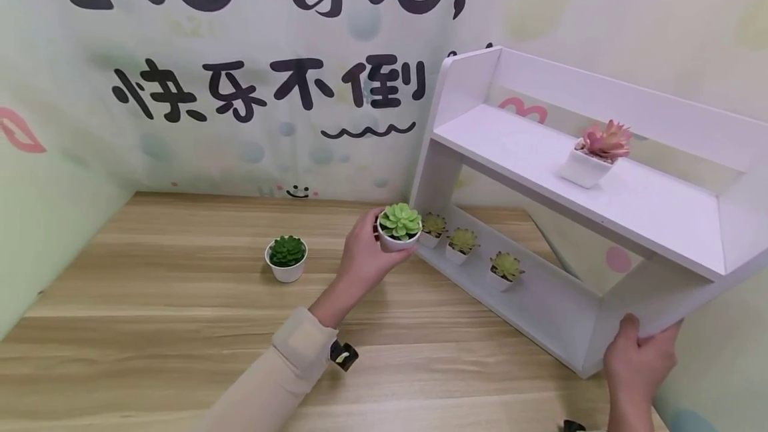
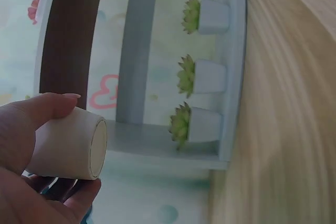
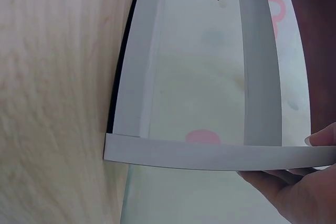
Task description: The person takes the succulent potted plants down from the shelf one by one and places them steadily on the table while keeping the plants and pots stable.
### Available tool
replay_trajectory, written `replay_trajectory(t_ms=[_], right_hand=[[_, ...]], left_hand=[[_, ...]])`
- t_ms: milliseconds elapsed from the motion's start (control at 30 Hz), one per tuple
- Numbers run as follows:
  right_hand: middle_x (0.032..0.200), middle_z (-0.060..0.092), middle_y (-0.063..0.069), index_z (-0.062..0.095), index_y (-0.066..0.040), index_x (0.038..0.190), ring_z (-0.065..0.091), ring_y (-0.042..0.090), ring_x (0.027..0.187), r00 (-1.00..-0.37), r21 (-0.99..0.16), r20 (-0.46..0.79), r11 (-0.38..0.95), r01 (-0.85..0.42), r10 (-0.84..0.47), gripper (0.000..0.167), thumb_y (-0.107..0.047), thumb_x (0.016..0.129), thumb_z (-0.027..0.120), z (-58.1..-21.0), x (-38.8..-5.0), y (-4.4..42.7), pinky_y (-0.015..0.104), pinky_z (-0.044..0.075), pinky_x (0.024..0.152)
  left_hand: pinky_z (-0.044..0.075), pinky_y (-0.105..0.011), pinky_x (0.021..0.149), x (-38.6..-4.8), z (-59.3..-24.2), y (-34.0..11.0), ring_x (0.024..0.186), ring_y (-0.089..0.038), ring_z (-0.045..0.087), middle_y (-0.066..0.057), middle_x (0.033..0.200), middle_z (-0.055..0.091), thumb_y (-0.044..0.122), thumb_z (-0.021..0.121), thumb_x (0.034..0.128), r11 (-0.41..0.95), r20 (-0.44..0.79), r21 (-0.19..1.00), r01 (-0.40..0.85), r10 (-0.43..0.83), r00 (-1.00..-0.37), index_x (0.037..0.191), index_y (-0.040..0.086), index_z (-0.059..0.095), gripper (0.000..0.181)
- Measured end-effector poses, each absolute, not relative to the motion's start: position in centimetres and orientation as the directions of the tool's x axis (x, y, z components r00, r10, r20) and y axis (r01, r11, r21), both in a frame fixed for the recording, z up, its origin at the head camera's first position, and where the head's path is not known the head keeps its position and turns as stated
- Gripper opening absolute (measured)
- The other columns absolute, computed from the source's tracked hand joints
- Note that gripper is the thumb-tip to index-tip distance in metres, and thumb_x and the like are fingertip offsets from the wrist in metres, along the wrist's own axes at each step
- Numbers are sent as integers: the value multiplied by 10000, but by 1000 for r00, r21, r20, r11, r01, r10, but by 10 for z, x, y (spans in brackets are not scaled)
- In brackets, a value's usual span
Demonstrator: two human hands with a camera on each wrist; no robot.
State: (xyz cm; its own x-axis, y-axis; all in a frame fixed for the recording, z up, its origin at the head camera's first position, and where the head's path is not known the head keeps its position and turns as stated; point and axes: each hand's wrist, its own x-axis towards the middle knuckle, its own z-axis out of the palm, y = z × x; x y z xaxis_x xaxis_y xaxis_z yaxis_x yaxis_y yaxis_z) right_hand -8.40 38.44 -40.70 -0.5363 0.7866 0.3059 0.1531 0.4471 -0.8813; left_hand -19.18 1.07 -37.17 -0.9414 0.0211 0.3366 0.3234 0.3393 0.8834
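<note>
My left hand [image 1: 369,249] grips a white round pot with a light green succulent [image 1: 401,221], held in the air near the left end of a white two-tier shelf [image 1: 528,139]. In the left wrist view the thumb and fingers curl round that white pot [image 2: 65,145]. My right hand [image 1: 639,355] holds the side panel at the shelf's right end, thumb on the inner side and fingers behind, as the right wrist view of the panel [image 3: 220,156] shows. Three small yellow-green succulents [image 1: 462,243] in white pots stand in a row on the lower tier.
A pink succulent [image 1: 591,155] in a white square pot stands on the upper tier. On the wooden table [image 1: 180,325], left of my left hand, sits a dark green succulent [image 1: 287,259] in a white pot. A cloth with black lettering [image 1: 270,85] hangs behind.
</note>
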Motion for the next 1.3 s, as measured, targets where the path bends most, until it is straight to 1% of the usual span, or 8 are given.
replay_trajectory(t_ms=[67, 200, 300, 500, 733, 933, 1033, 1300], right_hand=[[1420, 551, 280, 355, -295, 1540, 504, 428, 1289, -533, -882, 307, 446, 151, 788, 548, -250, 1001, 436, -407, -82, 385, 431, 396, 1157], [1400, 559, 287, 368, -345, 1527, 512, 346, 1294, -522, -883, 315, 446, 145, 793, 542, -249, 999, 447, -408, -79, 385, 288, 388, 1126], [1389, 564, 282, 378, -373, 1514, 522, 276, 1285, -517, -881, 328, 453, 134, 791, 540, -247, 995, 454, -408, -79, 385, 235, 386, 1097], [1396, 570, 272, 388, -380, 1507, 531, 260, 1277, -521, -881, 328, 454, 133, 788, 533, -247, 995, 456, -408, -81, 385, 237, 394, 1091], [1406, 568, 283, 371, -369, 1519, 528, 364, 1288, -537, -882, 314, 450, 141, 783, 536, -246, 1003, 447, -409, -82, 385, 339, 413, 1144], [1342, 586, 260, 403, -328, 1511, 542, 245, 1212, -524, -875, 328, 462, 145, 786, 526, -246, 994, 455, -410, -83, 383, 227, 408, 1041], [1338, 576, 253, 414, -311, 1508, 537, 196, 1186, -526, -875, 330, 463, 143, 784, 525, -245, 989, 456, -410, -83, 383, 199, 394, 1014], [1376, 564, 258, 391, -315, 1521, 521, 265, 1266, -536, -878, 319, 457, 144, 782, 532, -245, 996, 446, -410, -83, 383, 238, 388, 1081]], left_hand=[[524, -482, 1052, -191, -380, 6, 1257, -327, 593, -165, 1342, 609, 147, 905, 716, 350, 324, 885, 308, 15, -946, 1349, 17, 536, 744], [485, -496, 1099, -191, -394, -2, 1275, -335, 588, -173, 1349, 610, 110, 896, 707, 365, 296, 890, 273, -7, -955, 1350, 12, 533, 746], [465, -499, 1119, -193, -402, -8, 1290, -342, 580, -178, 1365, 606, 103, 891, 708, 371, 267, 897, 241, -21, -963, 1366, 10, 521, 761], [442, -511, 1141, -197, -421, -22, 1318, -363, 560, -210, 1389, 589, 101, 877, 727, 392, 204, 904, 171, -44, -978, 1398, -17, 488, 785], [457, -523, 1123, -202, -443, -37, 1306, -388, 569, -255, 1389, 583, 102, 846, 734, 428, 162, 897, 115, -75, -984, 1437, -39, 444, 822], [458, -529, 1119, -205, -455, -48, 1305, -398, 575, -267, 1395, 584, 144, 847, 740, 476, 118, 878, 57, -98, -988, 1456, -36, 429, 849], [453, -526, 1124, -207, -459, -52, 1312, -395, 569, -263, 1397, 584, 159, 856, 748, 483, 97, 875, 35, -105, -990, 1450, -37, 434, 843], [435, -524, 1142, -210, -465, -60, 1327, -409, 547, -270, 1396, 570, 128, 867, 755, 483, 80, 875, 26, -91, -993, 1420, -62, 448, 809]])
